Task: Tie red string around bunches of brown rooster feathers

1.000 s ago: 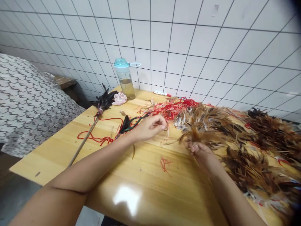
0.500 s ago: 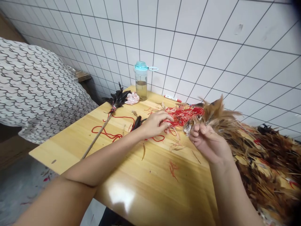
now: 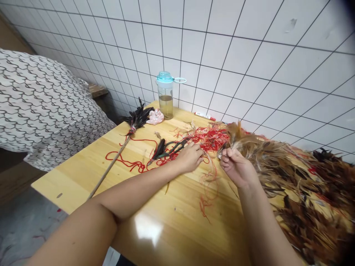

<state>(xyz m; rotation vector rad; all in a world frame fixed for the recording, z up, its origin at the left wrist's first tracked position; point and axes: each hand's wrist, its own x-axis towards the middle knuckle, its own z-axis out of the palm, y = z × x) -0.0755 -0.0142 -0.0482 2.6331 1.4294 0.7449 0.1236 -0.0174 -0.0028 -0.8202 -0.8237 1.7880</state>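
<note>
Your left hand (image 3: 191, 157) is palm down over the middle of the table (image 3: 97, 218), its fingers loosely bent beside some thin pale-red thread; I cannot tell whether they have hold of any. Your right hand (image 3: 235, 168) is turned in with the fingers curled and the thumb close against them, right at the whitish base of a bunch of brown feathers (image 3: 235, 136). I cannot tell whether the fingertips pinch it. That bunch lies toward the table's back edge, right of the tangled red thread (image 3: 212, 136), with more brown feathers (image 3: 313, 229) spread along the right side. Just left of your left hand lie the scissors (image 3: 176, 146) and a black feather (image 3: 159, 149), with red yarn (image 3: 124, 158) looping toward the left edge. There, a black feather duster (image 3: 140, 116) lies beside a crumpled pink bag (image 3: 155, 116). A bottle (image 3: 166, 105) stands near the back left corner, and a marker (image 3: 204, 116) lies by the back edge.
</note>
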